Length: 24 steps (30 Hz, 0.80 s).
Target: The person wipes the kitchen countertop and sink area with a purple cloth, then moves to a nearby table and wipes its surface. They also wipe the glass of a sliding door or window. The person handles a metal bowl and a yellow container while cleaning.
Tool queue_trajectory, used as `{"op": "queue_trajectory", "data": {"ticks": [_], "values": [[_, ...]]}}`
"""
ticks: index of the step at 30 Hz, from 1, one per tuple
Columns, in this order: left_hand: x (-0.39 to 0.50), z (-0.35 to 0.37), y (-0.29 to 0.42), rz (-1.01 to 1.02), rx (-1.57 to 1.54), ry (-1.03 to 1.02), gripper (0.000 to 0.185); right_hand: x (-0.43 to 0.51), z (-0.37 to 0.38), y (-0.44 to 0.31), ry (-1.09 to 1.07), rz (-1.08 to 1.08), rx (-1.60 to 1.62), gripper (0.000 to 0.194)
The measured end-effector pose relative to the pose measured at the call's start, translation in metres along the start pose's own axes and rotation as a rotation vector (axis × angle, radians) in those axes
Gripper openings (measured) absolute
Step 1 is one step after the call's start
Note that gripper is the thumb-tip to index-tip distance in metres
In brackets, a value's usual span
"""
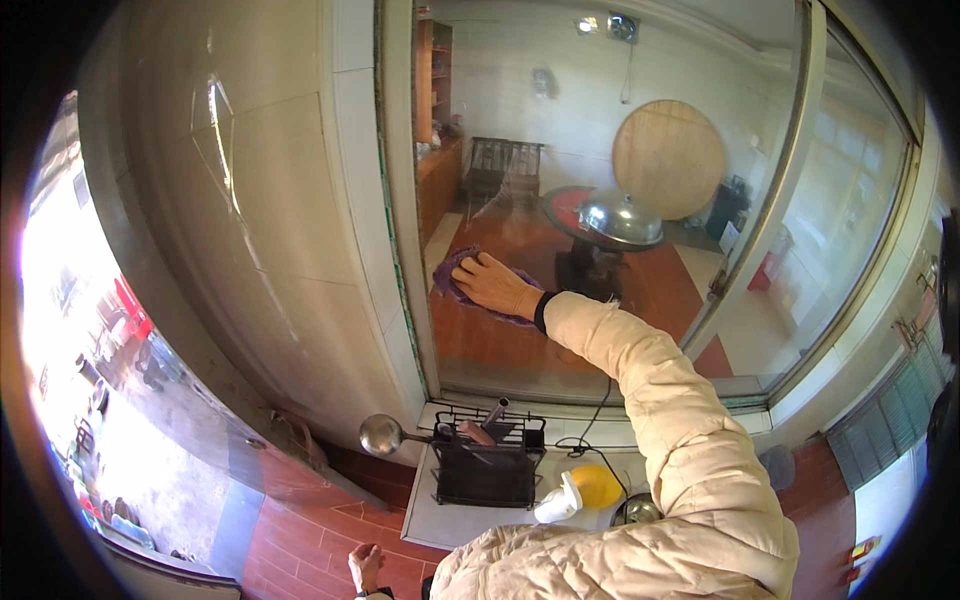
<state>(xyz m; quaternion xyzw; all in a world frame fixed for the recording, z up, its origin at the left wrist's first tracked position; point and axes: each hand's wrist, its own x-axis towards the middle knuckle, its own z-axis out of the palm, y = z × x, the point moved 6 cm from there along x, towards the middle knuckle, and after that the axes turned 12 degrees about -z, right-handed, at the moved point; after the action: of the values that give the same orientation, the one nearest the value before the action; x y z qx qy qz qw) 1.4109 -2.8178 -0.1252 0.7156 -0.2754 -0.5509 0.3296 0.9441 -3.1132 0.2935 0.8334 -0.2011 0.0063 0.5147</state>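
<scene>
My right hand [491, 283], at the end of a cream padded sleeve, presses a purple cloth [456, 271] flat on the lower left part of a glass window pane [510, 345]. Low in the picture my left hand [366, 566] hangs above the red tiled floor with its fingers curled; nothing shows in it. Below the window, a black metal rack [487, 472] with utensils stands on a white counter [435, 517], and a metal ladle [381, 435] sticks out from its left side. To its right are a yellow bowl-like item [596, 486] and a white plastic item [559, 504].
The window's metal frame [780, 180] divides two panes. Through the glass show a round wooden board [670, 160] and a domed metal lid [622, 217]. A dark cable [592, 431] runs over the counter. At left, an open doorway shows bright ground outside.
</scene>
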Motion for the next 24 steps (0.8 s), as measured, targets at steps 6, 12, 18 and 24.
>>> {"op": "queue_trajectory", "data": {"ticks": [6, 12, 18, 24], "values": [[0.009, 0.01, 0.003, 0.023, 0.031, -0.036, 0.017, -0.077, -0.041, 0.035, -0.139, -0.028, 0.019, 0.013], [0.025, 0.049, 0.028, 0.122, 0.205, -0.094, 0.021, -0.153, -0.141, 0.182, -0.088, 0.327, -0.339, 0.021], [0.021, 0.09, 0.032, 0.136, 0.197, -0.202, 0.025, -0.221, -0.223, 0.276, 0.083, 0.799, -0.438, 0.053], [0.006, 0.124, 0.028, 0.061, 0.306, -0.253, 0.025, -0.272, -0.173, 0.195, 0.011, 0.57, -0.443, 0.028]]}}
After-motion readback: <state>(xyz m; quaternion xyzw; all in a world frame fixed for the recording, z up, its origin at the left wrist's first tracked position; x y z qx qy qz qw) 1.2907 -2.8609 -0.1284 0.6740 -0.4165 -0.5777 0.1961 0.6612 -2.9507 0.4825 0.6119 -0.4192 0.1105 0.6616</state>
